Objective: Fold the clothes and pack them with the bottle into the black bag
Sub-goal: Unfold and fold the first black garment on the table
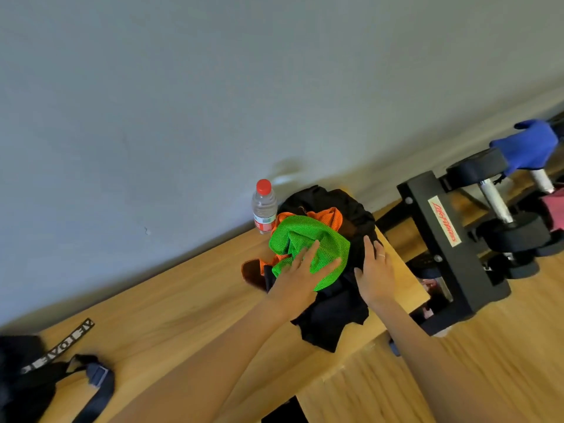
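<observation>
Clothes (317,254) | left hand (300,274) flat on top | right hand (374,274) beside

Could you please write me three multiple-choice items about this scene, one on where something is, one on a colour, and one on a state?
1. Where does the bottle stand?
A. Inside the black bag
B. On the wooden table by the wall, beside the clothes
C. On the dumbbell rack

2. What colour is the mesh garment under the left hand?
A. Green
B. Blue
C. White

3. How does the pile of clothes look?
A. Neatly folded
B. Packed away
C. Crumpled and unfolded

Answers:
1 B: it stands upright on the table, next to the pile.
2 A: the green garment tops the pile.
3 C: the fabrics lie bunched, and the black bag sits apart at the table's left end.
</observation>
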